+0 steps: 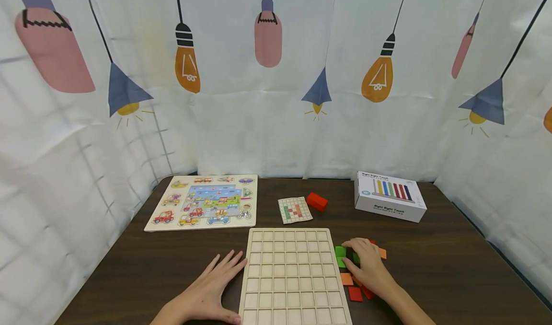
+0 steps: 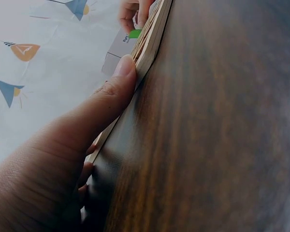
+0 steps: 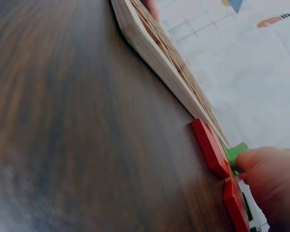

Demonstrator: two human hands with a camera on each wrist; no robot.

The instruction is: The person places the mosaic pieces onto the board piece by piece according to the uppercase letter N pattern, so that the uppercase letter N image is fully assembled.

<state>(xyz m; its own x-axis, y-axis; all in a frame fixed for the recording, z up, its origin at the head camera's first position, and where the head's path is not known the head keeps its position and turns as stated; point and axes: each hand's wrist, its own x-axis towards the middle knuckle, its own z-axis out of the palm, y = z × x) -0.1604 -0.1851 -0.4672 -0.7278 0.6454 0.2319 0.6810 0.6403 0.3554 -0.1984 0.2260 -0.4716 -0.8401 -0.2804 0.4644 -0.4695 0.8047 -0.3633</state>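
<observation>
My L hand [image 1: 212, 289], fingers splayed, touches the pale wooden gridded board [image 1: 292, 271] at its L edge. R of board, my R hand [image 1: 367, 263] has fingers pinching a green sq. tile [image 1: 339, 251].

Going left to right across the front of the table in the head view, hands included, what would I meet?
A bare left hand, a pale wooden board with square cells, bright green square tiles, a bare right hand.

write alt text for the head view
A person's left hand touches the edge of a pale grid board while the right hand is at green, orange and red tiles beside it. Behind lie a picture board, grid card, red block and box.
</observation>
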